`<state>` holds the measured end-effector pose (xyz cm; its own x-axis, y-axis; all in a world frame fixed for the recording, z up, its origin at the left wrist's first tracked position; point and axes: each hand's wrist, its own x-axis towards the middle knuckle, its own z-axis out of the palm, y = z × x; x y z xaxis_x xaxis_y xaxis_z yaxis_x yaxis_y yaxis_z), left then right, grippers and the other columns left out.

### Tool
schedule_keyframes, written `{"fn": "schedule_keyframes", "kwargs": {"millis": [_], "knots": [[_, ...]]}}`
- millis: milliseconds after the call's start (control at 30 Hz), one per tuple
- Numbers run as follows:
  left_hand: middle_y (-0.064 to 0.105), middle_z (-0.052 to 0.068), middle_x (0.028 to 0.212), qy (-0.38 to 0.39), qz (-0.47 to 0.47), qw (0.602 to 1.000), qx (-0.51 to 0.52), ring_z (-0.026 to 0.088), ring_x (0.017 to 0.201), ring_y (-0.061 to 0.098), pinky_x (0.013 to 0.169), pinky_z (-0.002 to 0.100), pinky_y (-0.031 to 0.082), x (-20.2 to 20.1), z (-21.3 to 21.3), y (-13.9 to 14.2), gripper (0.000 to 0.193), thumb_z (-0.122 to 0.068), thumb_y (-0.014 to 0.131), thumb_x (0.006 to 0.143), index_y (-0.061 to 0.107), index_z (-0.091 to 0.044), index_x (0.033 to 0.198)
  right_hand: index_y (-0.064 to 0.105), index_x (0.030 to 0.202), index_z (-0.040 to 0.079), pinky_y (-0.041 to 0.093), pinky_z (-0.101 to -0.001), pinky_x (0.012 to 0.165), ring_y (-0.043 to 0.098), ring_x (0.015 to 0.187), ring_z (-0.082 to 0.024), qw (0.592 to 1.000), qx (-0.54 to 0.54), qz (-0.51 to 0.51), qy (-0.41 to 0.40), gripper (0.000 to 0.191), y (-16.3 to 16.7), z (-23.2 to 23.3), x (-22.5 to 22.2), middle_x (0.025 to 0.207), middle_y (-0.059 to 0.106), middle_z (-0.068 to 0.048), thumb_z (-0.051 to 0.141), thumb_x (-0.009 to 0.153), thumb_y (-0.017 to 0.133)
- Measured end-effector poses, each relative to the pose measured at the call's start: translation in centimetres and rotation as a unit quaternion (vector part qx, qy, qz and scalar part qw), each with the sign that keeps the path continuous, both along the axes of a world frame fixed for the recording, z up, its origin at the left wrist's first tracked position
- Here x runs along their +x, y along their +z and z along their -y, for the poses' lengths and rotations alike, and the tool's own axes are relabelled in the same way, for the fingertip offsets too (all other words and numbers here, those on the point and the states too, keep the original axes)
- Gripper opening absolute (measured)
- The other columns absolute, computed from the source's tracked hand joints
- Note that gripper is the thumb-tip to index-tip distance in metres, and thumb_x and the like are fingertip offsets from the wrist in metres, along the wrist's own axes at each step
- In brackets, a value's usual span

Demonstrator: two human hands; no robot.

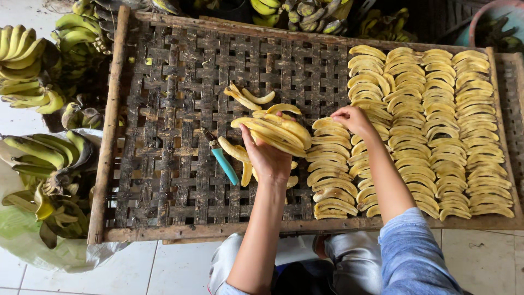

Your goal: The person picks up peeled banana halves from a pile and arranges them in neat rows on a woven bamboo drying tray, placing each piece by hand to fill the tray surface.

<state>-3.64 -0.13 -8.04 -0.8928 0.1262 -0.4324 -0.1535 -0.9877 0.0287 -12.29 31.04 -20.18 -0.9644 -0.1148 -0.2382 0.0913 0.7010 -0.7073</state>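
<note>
A woven bamboo tray (164, 136) in a wooden frame lies in front of me. My left hand (267, 158) holds a stack of peeled banana slices (275, 130) over the tray's middle. My right hand (353, 118) presses a slice down at the top of a column of laid slices (327, 169). Several neat columns of slices (436, 125) fill the tray's right side. A few loose slices (246, 98) lie near the middle, beside a knife with a teal handle (224, 164).
Bunches of unpeeled yellow-green bananas (33, 71) lie left of the tray, with more bananas (49, 158) on a plastic sheet. Further bunches (305, 11) sit beyond the far edge. My knees and a blue sleeve (409, 251) are below the tray, over white floor tiles.
</note>
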Motion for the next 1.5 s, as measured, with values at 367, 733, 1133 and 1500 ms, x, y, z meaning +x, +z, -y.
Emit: {"fn": "schedule_keyframes", "kwargs": {"millis": [367, 733, 1133, 1500], "knots": [[0.061, 0.013, 0.136, -0.044, 0.001, 0.994, -0.101, 0.029, 0.130, 0.054, 0.113, 0.052, 0.041, 0.3, -0.2, 1.1, 0.081, -0.076, 0.032, 0.095, 0.051, -0.013, 0.141, 0.075, 0.111, 0.005, 0.056, -0.0286, 0.079, 0.069, 0.089, -0.015, 0.983, 0.040, -0.175, -0.039, 0.014, 8.8, 6.8, 1.0, 0.108, 0.074, -0.005, 0.009, 0.100, 0.069], [0.050, 0.013, 0.151, -0.018, -0.115, 0.993, -0.026, 0.030, 0.137, 0.048, 0.119, 0.048, 0.034, 0.4, -1.0, 0.8, 0.094, -0.084, 0.027, 0.093, 0.039, -0.014, 0.154, 0.074, 0.111, 0.002, 0.062, -0.0285, 0.078, 0.074, 0.092, -0.018, 0.945, -0.030, -0.295, 0.136, 0.015, 21.0, 16.8, 9.0, 0.106, 0.073, -0.010, 0.001, 0.096, 0.072], [0.051, 0.015, 0.153, -0.028, -0.169, 0.976, -0.133, 0.029, 0.140, 0.048, 0.124, 0.041, 0.030, 0.4, -1.8, 0.8, 0.096, -0.082, 0.017, 0.095, 0.035, -0.014, 0.161, 0.072, 0.105, 0.004, 0.059, -0.0358, 0.075, 0.070, 0.090, -0.024, 0.918, 0.144, -0.344, 0.134, 0.025, 19.6, 19.1, 9.4, 0.103, 0.072, -0.008, 0.017, 0.086, 0.080], [0.052, 0.011, 0.150, -0.023, -0.053, 0.993, -0.100, 0.034, 0.137, 0.045, 0.115, 0.055, 0.030, 0.4, -0.2, 0.4, 0.097, -0.087, 0.024, 0.085, 0.041, -0.020, 0.153, 0.071, 0.101, 0.005, 0.055, -0.0247, 0.067, 0.066, 0.083, -0.011, 0.936, -0.140, -0.270, 0.177, 0.011, 18.6, 10.1, 6.8, 0.104, 0.071, -0.004, 0.006, 0.091, 0.077]]}}
